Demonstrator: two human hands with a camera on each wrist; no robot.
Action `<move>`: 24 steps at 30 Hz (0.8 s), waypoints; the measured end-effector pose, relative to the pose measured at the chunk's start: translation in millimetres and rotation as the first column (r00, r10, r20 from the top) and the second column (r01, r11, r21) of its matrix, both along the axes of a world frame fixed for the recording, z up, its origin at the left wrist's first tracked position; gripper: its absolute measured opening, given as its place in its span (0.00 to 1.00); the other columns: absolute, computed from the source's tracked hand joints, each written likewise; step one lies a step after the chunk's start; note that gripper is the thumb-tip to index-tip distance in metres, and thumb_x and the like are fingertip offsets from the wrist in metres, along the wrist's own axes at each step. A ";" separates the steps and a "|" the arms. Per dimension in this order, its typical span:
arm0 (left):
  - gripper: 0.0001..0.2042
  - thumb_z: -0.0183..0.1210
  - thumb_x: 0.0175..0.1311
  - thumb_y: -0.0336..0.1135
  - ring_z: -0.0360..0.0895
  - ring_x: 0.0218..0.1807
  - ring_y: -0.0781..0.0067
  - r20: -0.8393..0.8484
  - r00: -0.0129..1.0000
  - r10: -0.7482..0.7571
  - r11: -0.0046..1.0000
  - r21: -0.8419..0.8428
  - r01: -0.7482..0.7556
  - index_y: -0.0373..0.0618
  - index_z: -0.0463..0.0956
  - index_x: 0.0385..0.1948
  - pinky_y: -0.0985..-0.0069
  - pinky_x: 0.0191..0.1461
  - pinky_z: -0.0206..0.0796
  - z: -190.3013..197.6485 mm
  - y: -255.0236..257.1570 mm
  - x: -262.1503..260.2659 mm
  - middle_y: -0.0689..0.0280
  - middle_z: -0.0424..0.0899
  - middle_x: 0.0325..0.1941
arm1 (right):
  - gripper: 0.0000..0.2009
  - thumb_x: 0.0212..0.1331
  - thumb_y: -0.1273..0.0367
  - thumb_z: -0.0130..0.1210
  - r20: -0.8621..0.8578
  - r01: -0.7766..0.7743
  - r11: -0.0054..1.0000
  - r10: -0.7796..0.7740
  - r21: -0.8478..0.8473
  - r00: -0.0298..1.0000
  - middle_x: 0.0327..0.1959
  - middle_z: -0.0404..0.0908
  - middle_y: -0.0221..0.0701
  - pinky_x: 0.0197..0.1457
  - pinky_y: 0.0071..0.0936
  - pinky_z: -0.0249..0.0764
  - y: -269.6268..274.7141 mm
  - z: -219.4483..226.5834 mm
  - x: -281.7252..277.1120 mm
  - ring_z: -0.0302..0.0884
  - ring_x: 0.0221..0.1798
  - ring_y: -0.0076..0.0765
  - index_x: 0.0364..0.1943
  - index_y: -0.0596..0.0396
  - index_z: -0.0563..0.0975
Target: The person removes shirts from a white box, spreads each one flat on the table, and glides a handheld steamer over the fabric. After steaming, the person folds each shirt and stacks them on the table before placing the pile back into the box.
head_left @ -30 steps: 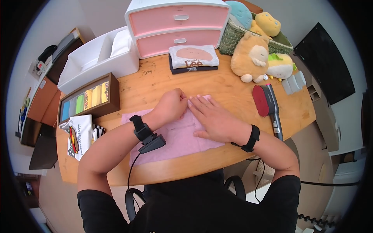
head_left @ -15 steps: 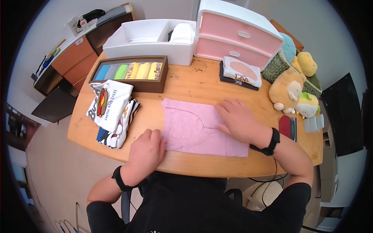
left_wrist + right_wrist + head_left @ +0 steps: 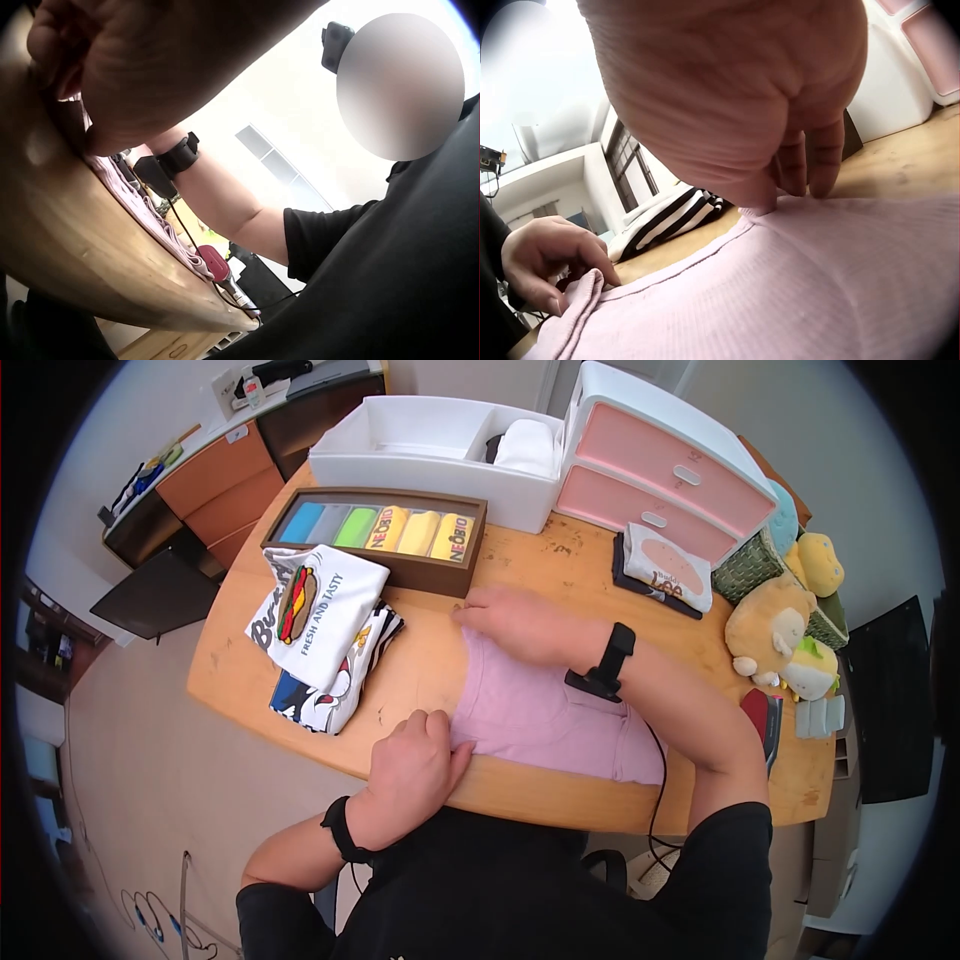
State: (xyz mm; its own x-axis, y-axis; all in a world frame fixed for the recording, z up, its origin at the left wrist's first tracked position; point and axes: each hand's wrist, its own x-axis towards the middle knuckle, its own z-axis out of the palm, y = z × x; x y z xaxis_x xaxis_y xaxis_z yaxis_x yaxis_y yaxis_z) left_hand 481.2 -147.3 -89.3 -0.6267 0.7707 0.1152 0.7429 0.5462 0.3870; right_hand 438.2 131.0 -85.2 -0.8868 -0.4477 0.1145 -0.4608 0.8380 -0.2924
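A pink garment (image 3: 540, 715) lies flat on the wooden table (image 3: 250, 690), near its front edge. My left hand (image 3: 440, 745) pinches the garment's near left corner; the right wrist view shows that hand (image 3: 555, 274) with its fingers curled over the cloth's corner. My right hand (image 3: 490, 615) reaches across to the far left corner, its fingers (image 3: 810, 161) curled down onto the edge of the pink cloth (image 3: 795, 285). In the left wrist view the pink cloth (image 3: 127, 191) runs along the table edge under my left hand.
A stack of folded printed T-shirts (image 3: 320, 620) lies left of the garment. Behind are a brown box of rolled items (image 3: 380, 535), a white bin (image 3: 430, 445) and pink drawers (image 3: 670, 470). Folded shirts (image 3: 665, 565), plush toys (image 3: 780, 630) and a red-headed tool (image 3: 765, 715) sit at the right.
Both hands left the middle of the cloth. My left hand went to the near left corner, then my right hand crossed from the right part to the far left corner.
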 end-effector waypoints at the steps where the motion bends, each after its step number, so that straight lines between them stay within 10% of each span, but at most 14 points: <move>1: 0.17 0.69 0.65 0.42 0.84 0.35 0.47 0.004 1.000 -0.003 1.000 0.001 0.003 0.37 0.77 0.42 0.55 0.37 0.77 -1.6 0.8 -0.3 0.52 0.82 0.35 | 0.18 0.67 0.75 0.52 0.035 0.005 1.000 -0.005 0.008 0.999 0.52 0.82 0.45 0.63 0.43 0.77 -0.4 2.4 -1.0 0.80 0.58 0.54 0.59 0.60 0.82; 16: 0.12 0.66 0.61 0.25 0.80 0.37 0.44 0.016 0.940 -0.340 0.861 0.408 0.305 0.38 0.72 0.42 0.55 0.42 0.74 23.4 35.9 13.0 0.51 0.79 0.38 | 0.10 0.53 0.83 0.57 -0.056 0.061 0.972 -0.076 -0.226 0.996 0.42 0.79 0.40 0.52 0.44 0.77 50.4 55.8 73.7 0.79 0.48 0.54 0.38 0.57 0.79; 24: 0.18 0.61 0.57 0.25 0.79 0.44 0.47 -0.072 0.753 -0.653 0.717 0.260 0.647 0.37 0.73 0.51 0.58 0.46 0.76 25.1 107.6 55.1 0.53 0.76 0.46 | 0.11 0.51 0.84 0.57 -0.035 0.204 0.968 -0.211 -0.145 0.977 0.40 0.81 0.37 0.50 0.44 0.78 98.3 47.9 130.7 0.80 0.49 0.53 0.36 0.55 0.80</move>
